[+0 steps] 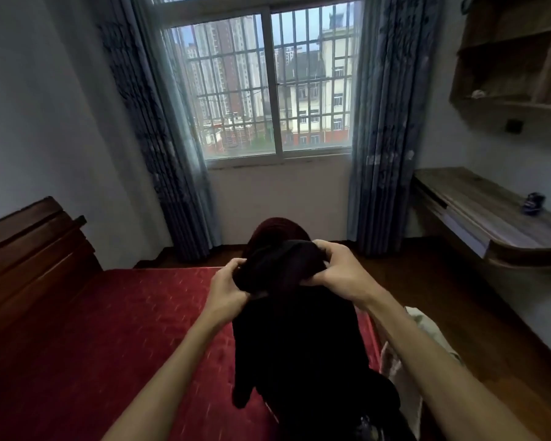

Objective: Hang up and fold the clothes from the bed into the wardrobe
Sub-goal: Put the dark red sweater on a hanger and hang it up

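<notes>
The fingers (323, 246) of the right hand (337, 272) are curled over the top of a dark garment (296, 345), bunching the cloth tight in the grip. The left hand (228, 288) does the same on the other side, its fingers hooked into the fabric just beside the right. Both hands hold the garment up in the air over the near right part of the bed (93, 345). Its body hangs straight down between the two bare forearms. A darker red fold (277, 227) rises behind the bunched cloth above the hands; whether it belongs to the same piece I cannot tell. The lower end of the garment drops out of sight at the bottom edge.

The bed has a red cover and a dark wooden headboard (29, 249) at the left. A pale cloth (427, 332) lies at the right edge of the bed, partly behind the right forearm. Ahead is a barred window (268, 84) with blue-grey curtains (159, 138) drawn to each side. On the right stands a wooden desk (490, 211) with a small dark object (531, 203) on it, and wooden shelves (516, 58) hang on the wall above.
</notes>
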Available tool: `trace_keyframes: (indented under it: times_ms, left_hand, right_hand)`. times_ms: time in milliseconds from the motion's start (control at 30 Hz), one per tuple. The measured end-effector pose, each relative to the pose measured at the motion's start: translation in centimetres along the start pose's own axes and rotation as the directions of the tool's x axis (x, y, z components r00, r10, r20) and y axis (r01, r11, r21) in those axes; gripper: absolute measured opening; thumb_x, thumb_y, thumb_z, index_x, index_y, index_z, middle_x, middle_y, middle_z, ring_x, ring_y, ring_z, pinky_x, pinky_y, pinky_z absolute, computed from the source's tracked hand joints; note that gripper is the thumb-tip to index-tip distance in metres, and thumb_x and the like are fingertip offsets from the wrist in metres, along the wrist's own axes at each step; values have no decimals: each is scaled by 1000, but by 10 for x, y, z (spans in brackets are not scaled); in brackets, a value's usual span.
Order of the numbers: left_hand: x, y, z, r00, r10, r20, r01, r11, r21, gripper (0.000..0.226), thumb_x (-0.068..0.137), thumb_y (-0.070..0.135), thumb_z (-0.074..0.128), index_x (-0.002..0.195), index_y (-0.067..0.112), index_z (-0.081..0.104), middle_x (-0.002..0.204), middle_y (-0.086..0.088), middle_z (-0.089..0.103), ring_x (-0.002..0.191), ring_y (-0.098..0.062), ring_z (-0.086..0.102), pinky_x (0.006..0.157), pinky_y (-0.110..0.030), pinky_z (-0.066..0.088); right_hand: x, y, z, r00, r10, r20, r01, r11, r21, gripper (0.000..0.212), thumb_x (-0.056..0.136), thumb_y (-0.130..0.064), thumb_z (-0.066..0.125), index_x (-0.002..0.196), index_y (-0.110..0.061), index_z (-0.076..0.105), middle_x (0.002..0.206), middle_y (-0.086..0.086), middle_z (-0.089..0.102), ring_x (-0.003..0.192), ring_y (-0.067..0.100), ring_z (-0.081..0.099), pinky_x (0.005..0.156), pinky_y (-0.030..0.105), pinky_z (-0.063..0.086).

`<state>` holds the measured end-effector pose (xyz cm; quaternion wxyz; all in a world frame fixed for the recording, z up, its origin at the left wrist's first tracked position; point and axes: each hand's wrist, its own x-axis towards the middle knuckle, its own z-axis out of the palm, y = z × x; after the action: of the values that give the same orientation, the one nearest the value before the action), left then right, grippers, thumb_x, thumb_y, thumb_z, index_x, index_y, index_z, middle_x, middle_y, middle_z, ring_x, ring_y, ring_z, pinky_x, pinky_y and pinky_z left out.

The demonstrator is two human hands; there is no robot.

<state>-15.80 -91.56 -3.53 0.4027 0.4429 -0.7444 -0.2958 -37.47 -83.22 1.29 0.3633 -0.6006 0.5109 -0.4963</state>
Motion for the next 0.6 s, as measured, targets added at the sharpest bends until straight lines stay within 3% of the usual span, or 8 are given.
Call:
trace_keyframes:
  times_ms: [100, 200, 267, 333, 433, 500, 600]
  left_hand:
    - [-3, 3, 7, 996, 76, -50, -72, 995, 67, 42, 71, -4, 82, 100, 25, 70, 88, 16, 71, 81, 7, 67, 67, -4, 47]
    - [-4, 9, 7, 983, 145, -113, -119, 971, 208, 47, 70, -8, 71, 105, 24, 71, 91, 16, 72, 82, 1, 68, 73, -17, 56]
    - [-3, 17, 2, 968, 230, -106, -181, 922, 341, 47, 67, -1, 71, 106, 23, 69, 95, 15, 70, 87, -5, 67, 76, -28, 57]
    - [-2, 24, -5, 960, 278, 25, -264, 873, 411, 37, 68, 18, 81, 102, 24, 67, 99, 12, 64, 96, -12, 61, 82, -29, 52]
    - [-3, 32, -12, 947, 181, 265, -273, 891, 364, 47, 67, 57, 80, 101, 31, 60, 128, 9, 47, 124, -13, 44, 104, -35, 42]
    - [-9, 42, -9, 950, 191, 247, -253, 936, 247, 55, 71, 65, 74, 114, 37, 53, 149, 10, 34, 140, -9, 32, 114, -39, 35]
    - [-15, 66, 7, 931, 296, 214, -332, 929, 161, 93, 70, 70, 73, 147, 39, 31, 161, 13, 19, 149, -8, 18, 119, -34, 22]
  right_hand:
    - [-3, 13, -29, 995, -16, -99, -21, 935, -355, 42, 57, -29, 91, 90, -20, 66, 88, -3, 69, 85, 16, 67, 75, 31, 56]
    - [-5, 25, -49, 989, -110, -101, 24, 785, -619, 25, 71, -14, 83, 82, -21, 62, 98, -3, 55, 92, 16, 53, 79, 25, 46]
    - [-7, 34, -52, 978, -155, -141, 33, 777, -628, 30, 75, 6, 67, 78, -23, 58, 97, -6, 52, 92, 15, 54, 79, 26, 44]
    - [-8, 40, -49, 943, -197, -268, 13, 826, -564, 35, 71, 16, 57, 76, -18, 60, 91, -5, 57, 85, 15, 58, 76, 30, 49]
    - [-7, 34, -39, 854, -309, -419, 82, 874, -479, 37, 65, 19, 54, 73, -17, 58, 81, -3, 60, 75, 15, 58, 67, 35, 49]
    - [-4, 21, -29, 822, -423, -382, 202, 844, -498, 34, 66, 18, 58, 71, -16, 58, 79, -4, 58, 73, 16, 57, 64, 40, 49]
    - [-1, 2, -6, 785, -581, -216, 389, 733, -558, 24, 69, 11, 60, 74, -13, 59, 83, -5, 56, 71, 19, 56, 60, 45, 47]
